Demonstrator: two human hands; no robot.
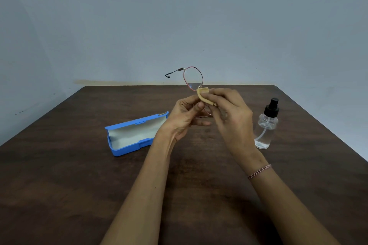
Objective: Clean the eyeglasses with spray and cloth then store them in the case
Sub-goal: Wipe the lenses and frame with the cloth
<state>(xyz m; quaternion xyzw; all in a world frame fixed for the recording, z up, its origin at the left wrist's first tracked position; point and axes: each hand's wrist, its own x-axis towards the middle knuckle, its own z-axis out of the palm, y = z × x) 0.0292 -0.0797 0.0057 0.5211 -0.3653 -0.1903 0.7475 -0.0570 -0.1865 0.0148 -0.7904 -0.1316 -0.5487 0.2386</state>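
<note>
Eyeglasses (192, 78) held up above the bench (79, 185), frame stood on end so its long axis runs near vertical: upper lens clear above the hands, lower lens hidden between them; left hand (186, 117) pinches the lower frame, right hand (229, 113) presses the folded cloth (203, 95) against it near the bridge. Open case (131, 135) lies to the left, nearer the left hand, long axis slanting left-near to right-far. Count: one pair of glasses, one cloth, one case, one spray bottle (265, 125) standing right of the right hand.
</note>
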